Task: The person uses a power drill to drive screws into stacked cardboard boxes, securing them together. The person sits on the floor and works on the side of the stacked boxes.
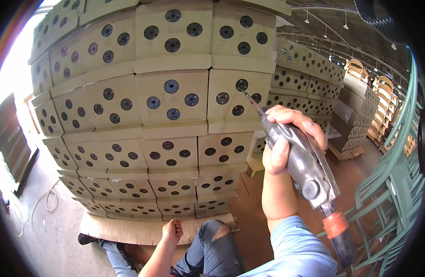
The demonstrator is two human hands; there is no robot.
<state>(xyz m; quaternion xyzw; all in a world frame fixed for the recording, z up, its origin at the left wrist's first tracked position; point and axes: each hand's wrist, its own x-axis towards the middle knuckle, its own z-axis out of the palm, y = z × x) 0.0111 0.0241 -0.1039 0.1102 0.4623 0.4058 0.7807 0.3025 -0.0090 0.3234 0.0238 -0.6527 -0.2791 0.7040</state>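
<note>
My right hand [291, 131] is wrapped round a dark pneumatic screwdriver [305, 166], raised toward the stack. The long bit reaches a black round disc [241, 85] at the upper right of one beige panel block [217, 115]; whether the tip sits in a hole cannot be made out. An orange coupling [335, 225] joins the tool's rear end to a dark hose. Low in front of the stack, my left hand [172, 231] is closed in a fist above my knee. What its fingers hold, if anything, is hidden.
The tall stack of beige blocks, each face with several black discs, stands on a wooden pallet [129, 230]. More stacks [309, 69] rise behind at right. Green metal frames [392, 171] crowd the right side. A pale hose [48, 196] lies on the floor at left.
</note>
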